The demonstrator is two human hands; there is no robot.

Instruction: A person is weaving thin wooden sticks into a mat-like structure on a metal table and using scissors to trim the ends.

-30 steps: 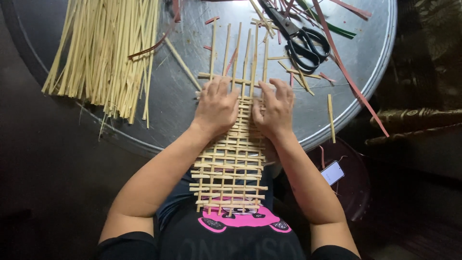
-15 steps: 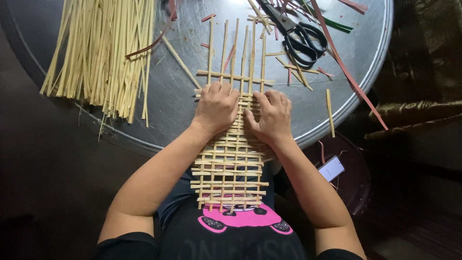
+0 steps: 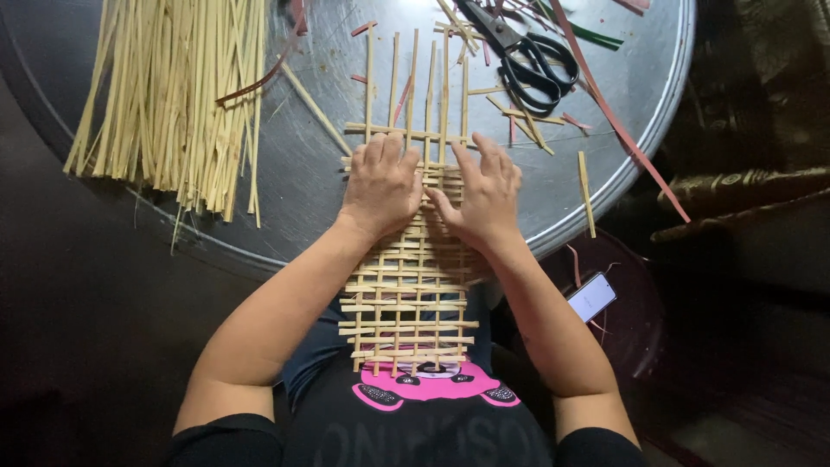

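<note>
Head view. Woven strip mat (image 3: pixel 406 285) lies across the near rim of the round metal counter (image 3: pixel 640 130), its far end on the metal, its near end overhanging onto the lap. Left hand (image 3: pixel 380 186) and right hand (image 3: pixel 484 195), both flat with fingers spread, press the weave; neither grips anything. Five upright strips project past the fingers. One loose strip bundle (image 3: pixel 173 95) far left, well apart. One pair of scissors (image 3: pixel 527 65) far right. One phone (image 3: pixel 591 297) beyond the rim.
</note>
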